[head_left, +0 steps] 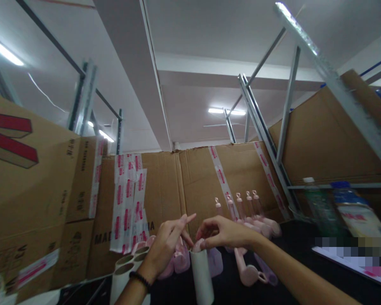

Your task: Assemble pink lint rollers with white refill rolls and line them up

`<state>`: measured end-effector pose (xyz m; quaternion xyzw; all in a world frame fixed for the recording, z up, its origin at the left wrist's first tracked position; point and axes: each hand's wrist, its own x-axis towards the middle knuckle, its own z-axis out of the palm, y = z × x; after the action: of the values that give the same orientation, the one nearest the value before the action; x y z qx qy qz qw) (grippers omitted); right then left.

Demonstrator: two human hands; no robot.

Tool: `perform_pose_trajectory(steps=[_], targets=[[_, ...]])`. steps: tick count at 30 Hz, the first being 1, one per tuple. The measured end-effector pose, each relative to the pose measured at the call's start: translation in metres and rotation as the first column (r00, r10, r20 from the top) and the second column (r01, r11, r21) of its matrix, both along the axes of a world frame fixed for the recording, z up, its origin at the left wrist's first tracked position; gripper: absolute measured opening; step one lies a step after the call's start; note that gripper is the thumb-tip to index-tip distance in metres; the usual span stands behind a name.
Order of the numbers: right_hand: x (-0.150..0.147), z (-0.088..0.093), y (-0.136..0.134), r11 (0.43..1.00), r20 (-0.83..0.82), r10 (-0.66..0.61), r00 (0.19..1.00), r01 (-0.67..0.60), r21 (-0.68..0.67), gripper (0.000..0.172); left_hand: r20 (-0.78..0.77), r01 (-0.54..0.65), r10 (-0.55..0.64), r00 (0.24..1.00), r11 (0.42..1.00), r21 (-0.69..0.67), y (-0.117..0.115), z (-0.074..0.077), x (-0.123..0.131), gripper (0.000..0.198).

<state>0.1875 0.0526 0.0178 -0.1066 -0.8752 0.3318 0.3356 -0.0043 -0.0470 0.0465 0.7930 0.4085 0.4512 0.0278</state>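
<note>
A white tube (202, 277) stands upright in front of me, with a small pink translucent piece (198, 245) sticking out of its top. My right hand (220, 232) pinches this piece at the tube's rim. Just left of the tube, my left hand (171, 237) has its fingers stretched out, one pointing right and another reaching down near the rim; it holds nothing visible. A dark beaded bracelet (140, 279) circles the left wrist. Behind the tube are pink translucent parts (181, 258) and a pale purple one (215, 262), partly hidden by the hands.
More white tubes (124, 271) stand at left. Several pink wands with ring tips (239, 205) stand behind on the right; a pink piece with a loop (249, 274) lies nearer. A green bottle (322, 209) and blue-lidded jar (358, 209) are far right. Cardboard walls (165, 182) enclose the black surface.
</note>
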Motion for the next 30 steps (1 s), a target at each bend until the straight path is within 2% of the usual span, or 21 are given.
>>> perform_pose_trajectory(steps=[8,14,19,24,30], targets=[[0.001,0.002,0.001,1.0,-0.031,0.004,1.0,-0.003,0.012,0.027,-0.02,-0.007,0.007,1.0,1.0,-0.003,0.007,-0.001,-0.002,0.063],[-0.001,0.0,0.011,0.994,-0.089,-0.109,0.99,0.109,-0.006,0.017,-0.046,-0.061,0.061,0.997,0.998,0.019,0.009,0.001,-0.003,0.056],[-0.003,0.001,0.017,0.979,-0.202,-0.188,0.961,0.199,0.035,0.011,-0.132,-0.031,0.009,0.991,0.986,-0.162,0.008,0.002,-0.005,0.043],[-0.003,0.002,0.02,0.977,-0.219,-0.197,0.955,0.21,0.035,0.012,-0.249,-0.16,0.096,0.964,0.954,-0.253,0.015,-0.008,-0.012,0.045],[-0.002,0.003,0.016,0.981,-0.214,-0.179,0.96,0.19,0.03,0.013,-0.314,-0.202,0.098,0.944,0.926,-0.319,0.022,-0.016,-0.012,0.041]])
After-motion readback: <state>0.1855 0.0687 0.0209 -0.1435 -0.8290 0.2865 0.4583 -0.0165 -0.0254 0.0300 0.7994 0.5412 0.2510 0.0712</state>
